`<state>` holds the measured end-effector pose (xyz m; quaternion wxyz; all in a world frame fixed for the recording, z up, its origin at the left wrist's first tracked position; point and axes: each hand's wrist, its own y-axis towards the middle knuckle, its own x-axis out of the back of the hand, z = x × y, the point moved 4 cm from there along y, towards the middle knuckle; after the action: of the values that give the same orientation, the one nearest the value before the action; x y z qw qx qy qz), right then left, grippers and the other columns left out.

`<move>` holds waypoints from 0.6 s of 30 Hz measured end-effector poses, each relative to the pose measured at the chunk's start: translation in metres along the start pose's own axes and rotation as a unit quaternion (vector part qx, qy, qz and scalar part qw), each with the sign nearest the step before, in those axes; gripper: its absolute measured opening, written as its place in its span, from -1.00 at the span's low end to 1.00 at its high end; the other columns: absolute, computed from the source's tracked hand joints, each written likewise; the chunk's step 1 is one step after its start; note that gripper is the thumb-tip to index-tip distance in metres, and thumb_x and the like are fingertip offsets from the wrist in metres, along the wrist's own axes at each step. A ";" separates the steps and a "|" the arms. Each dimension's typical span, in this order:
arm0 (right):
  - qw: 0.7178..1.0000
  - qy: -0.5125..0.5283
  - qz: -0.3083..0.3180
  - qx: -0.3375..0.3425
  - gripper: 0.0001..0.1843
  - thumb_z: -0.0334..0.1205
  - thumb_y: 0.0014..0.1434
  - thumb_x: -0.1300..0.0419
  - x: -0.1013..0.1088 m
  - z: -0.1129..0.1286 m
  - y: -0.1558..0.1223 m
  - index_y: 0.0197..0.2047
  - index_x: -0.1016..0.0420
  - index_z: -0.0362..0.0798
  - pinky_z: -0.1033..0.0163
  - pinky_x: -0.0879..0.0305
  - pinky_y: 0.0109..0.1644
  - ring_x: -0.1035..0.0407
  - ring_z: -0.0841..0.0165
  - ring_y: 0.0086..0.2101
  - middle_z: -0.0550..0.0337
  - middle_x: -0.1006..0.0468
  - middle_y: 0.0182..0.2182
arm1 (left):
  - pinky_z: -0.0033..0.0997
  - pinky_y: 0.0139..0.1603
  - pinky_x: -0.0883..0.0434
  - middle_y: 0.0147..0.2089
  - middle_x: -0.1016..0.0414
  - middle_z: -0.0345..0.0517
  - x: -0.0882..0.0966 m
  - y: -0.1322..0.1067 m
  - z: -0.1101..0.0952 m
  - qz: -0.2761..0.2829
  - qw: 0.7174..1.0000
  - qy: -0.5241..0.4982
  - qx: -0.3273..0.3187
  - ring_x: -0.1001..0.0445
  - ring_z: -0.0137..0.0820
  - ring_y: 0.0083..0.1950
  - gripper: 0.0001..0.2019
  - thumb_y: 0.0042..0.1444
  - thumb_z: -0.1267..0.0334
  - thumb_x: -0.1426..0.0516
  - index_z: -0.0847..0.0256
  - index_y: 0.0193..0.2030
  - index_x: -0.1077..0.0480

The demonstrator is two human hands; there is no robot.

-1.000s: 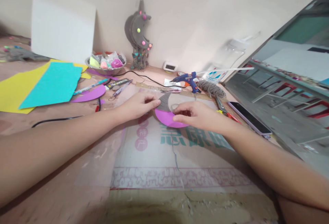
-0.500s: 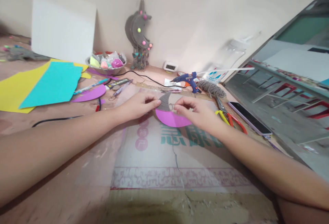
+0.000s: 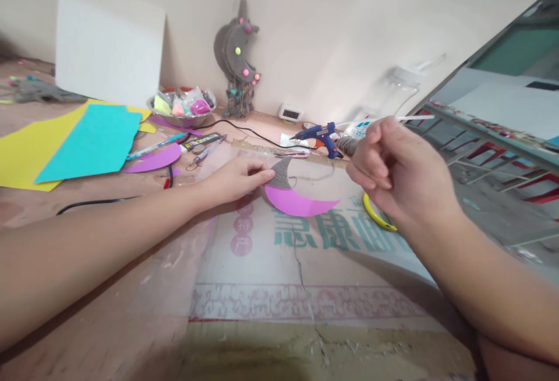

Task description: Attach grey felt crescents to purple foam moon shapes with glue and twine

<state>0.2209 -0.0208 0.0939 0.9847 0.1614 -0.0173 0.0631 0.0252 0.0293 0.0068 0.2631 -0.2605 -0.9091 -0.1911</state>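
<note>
My left hand pinches the upper left of a purple paper crescent between thumb and fingers. Grey yarn is wound closely around that end of the crescent; the rest is bare purple. A loose strand trails from the wrapped part to the right across the plastic-covered board. Raised at the right, my right hand has its fingers curled in closely, seemingly on the grey yarn, though the strand inside the fingers is hardly visible. Behind it a grey yarn skein is mostly covered.
A blue glue gun lies behind the crescent, its black cord running left. Yellow-handled scissors are partly under my right hand. At left lie blue paper, yellow paper and pens. A bowl holds bagged clay; a moon ornament leans behind.
My right hand has moved up and to the right, away from the crescent, now covering the phone and much of the scissors and skein. My left hand keeps its hold on the crescent.
</note>
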 end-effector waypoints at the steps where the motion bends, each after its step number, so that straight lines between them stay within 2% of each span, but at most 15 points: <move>1: 1.000 -0.018 0.001 0.012 -0.77 -0.13 0.25 -0.02 0.000 0.007 -0.003 -0.43 -0.33 0.04 0.31 0.08 -0.64 0.19 0.54 -0.74 0.40 -0.04 -0.76 | -0.46 -0.40 -0.20 -0.49 -0.28 -0.22 0.000 0.000 0.000 -0.001 1.000 -0.004 -0.001 -0.26 -0.48 -0.43 -0.70 0.16 0.13 0.03 0.27 -0.48 -0.29; 2: 0.998 -0.047 0.002 0.028 -0.80 -0.12 0.23 -0.06 0.000 0.013 -0.006 -0.41 -0.36 0.05 0.30 0.11 -0.64 0.17 0.53 -0.73 0.39 -0.05 -0.75 | -0.47 -0.41 -0.19 -0.50 -0.27 -0.23 0.000 0.001 0.001 -0.001 1.000 -0.012 0.000 -0.25 -0.49 -0.44 -0.70 0.16 0.13 0.03 0.27 -0.48 -0.29; 4: 0.987 -0.147 0.009 0.064 -0.86 -0.13 0.19 -0.13 -0.001 0.023 -0.012 -0.38 -0.41 0.07 0.28 0.04 -0.61 0.01 0.49 -0.69 0.33 -0.19 -0.70 | -0.48 -0.46 -0.17 -0.51 -0.24 -0.24 0.000 0.001 0.005 -0.002 0.999 -0.038 0.011 -0.22 -0.51 -0.48 -0.70 0.16 0.10 0.02 0.27 -0.46 -0.29; 7: 0.934 -0.330 0.069 0.116 -0.94 -0.19 0.13 -0.21 -0.012 0.023 -0.017 -0.36 -0.47 0.04 0.26 -0.17 -0.45 -0.27 0.42 -0.51 0.22 -0.45 -0.51 | -0.50 -0.51 -0.14 -0.52 -0.21 -0.25 0.000 0.002 0.010 -0.002 0.997 -0.071 0.037 -0.18 -0.53 -0.52 -0.68 0.15 0.04 0.02 0.26 -0.45 -0.29; 9: 0.896 -0.405 0.123 0.133 -0.94 -0.22 0.12 -0.21 -0.020 0.011 -0.018 -0.37 -0.46 0.00 0.24 -0.25 -0.29 -0.35 0.38 -0.39 0.19 -0.50 -0.41 | -0.50 -0.50 -0.13 -0.51 -0.20 -0.25 0.001 0.003 0.012 -0.006 0.996 -0.073 0.042 -0.18 -0.53 -0.51 -0.66 0.14 0.01 0.01 0.26 -0.46 -0.27; 12: 0.862 -0.453 0.169 0.150 -0.85 -0.19 0.16 -0.16 -0.026 -0.017 -0.012 -0.41 -0.42 -0.05 0.21 -0.26 -0.17 -0.37 0.36 -0.32 0.17 -0.51 -0.38 | -0.51 -0.49 -0.13 -0.51 -0.21 -0.25 0.002 0.003 0.011 -0.014 0.997 -0.065 0.033 -0.19 -0.53 -0.49 -0.66 0.14 0.02 0.00 0.26 -0.47 -0.27; 16: 0.822 -0.528 0.134 0.167 -0.76 -0.08 0.18 -0.11 -0.020 -0.049 -0.004 -0.37 -0.41 -0.08 0.17 -0.22 -0.14 -0.36 0.29 -0.28 0.11 -0.51 -0.37 | -0.50 -0.51 -0.14 -0.54 -0.21 -0.25 0.001 0.002 0.010 -0.022 0.996 -0.072 0.046 -0.19 -0.53 -0.52 -0.66 0.14 0.01 0.01 0.25 -0.47 -0.27; 18: 0.825 -0.531 0.127 0.144 -0.74 -0.04 0.17 -0.12 -0.019 -0.061 -0.002 -0.31 -0.43 -0.08 0.18 -0.22 -0.19 -0.36 0.28 -0.30 0.09 -0.51 -0.34 | -0.50 -0.53 -0.14 -0.55 -0.20 -0.27 0.002 0.001 0.009 -0.035 0.995 -0.077 0.056 -0.18 -0.53 -0.55 -0.67 0.14 0.02 0.02 0.24 -0.47 -0.26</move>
<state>0.2036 -0.0058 0.0345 0.7721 0.3066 -0.5488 0.0937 0.0209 0.0348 0.0012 0.2000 -0.2276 -0.9444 -0.1281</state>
